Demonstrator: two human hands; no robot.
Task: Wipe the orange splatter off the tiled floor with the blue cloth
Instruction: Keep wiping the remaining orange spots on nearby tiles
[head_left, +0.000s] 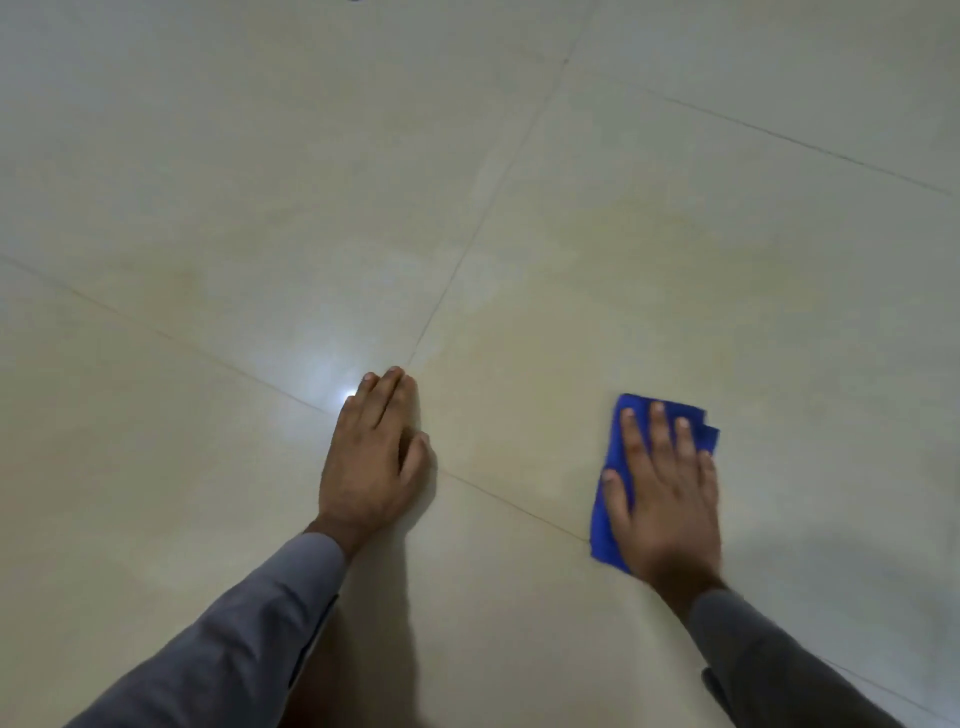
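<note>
Two hands flat on a tiled floor, one pressing a blue cloth.

Right hand (667, 493) spread palm-down on the folded blue cloth (613, 499), fingers straight and apart, pressing rather than gripping; cloth lying flat on the pale floor (260, 182), just right of a grout line (514, 506) running diagonally between the hands. Left hand (374, 457) also open, palm down on bare tile, fingers straight and close together, fingertips near the crossing of two grout lines, beside a bright glare spot (345, 395). Grey sleeves (234, 639) on both forearms. Faint yellowish smears (701, 270) on the tile beyond the cloth; no clear orange splatter to be made out, edges too soft to tell.
</note>
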